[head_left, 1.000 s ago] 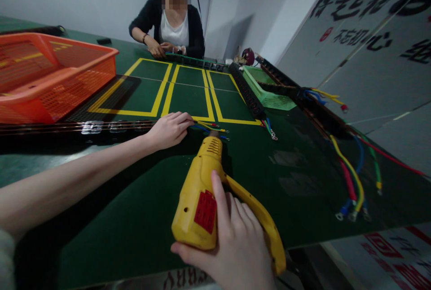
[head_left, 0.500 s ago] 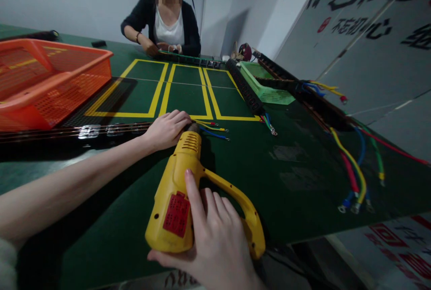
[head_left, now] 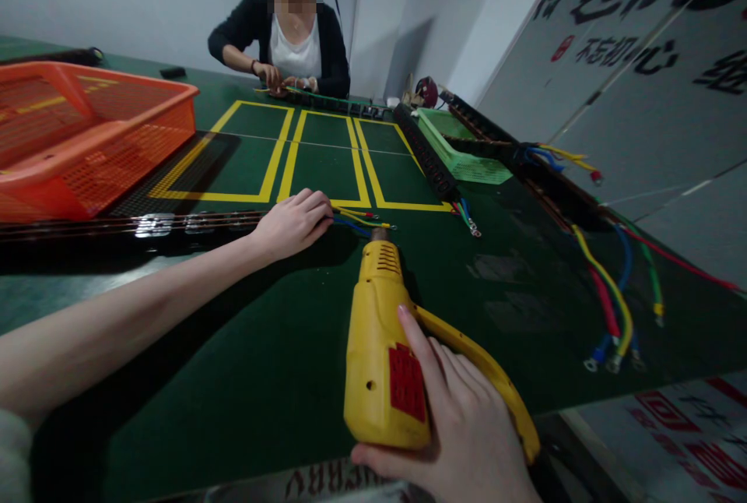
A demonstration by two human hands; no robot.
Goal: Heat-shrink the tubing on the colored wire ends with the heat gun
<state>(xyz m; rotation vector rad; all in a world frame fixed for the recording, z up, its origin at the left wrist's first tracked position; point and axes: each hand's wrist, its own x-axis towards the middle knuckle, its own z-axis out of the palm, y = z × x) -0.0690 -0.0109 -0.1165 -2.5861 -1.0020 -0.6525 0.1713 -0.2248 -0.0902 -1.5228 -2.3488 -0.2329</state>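
My right hand (head_left: 461, 433) is wrapped round the handle of a yellow heat gun (head_left: 385, 347), its nozzle pointing away from me at a bunch of thin coloured wires (head_left: 365, 219) on the green table. My left hand (head_left: 295, 221) rests on the table with curled fingers pressing down the end of a long dark strip (head_left: 145, 224) where those wires come out. The strip runs off to the left.
An orange mesh basket (head_left: 87, 137) stands at the left. Yellow tape (head_left: 327, 153) marks rectangles mid-table. A black strip (head_left: 423, 154), a green tray (head_left: 461, 149) and thick coloured cables (head_left: 610, 293) lie to the right. Another person (head_left: 292, 36) works at the far end.
The heat gun swung left toward my left hand, then back to the right; its nozzle now sits by the wire tips. My left hand stayed put.
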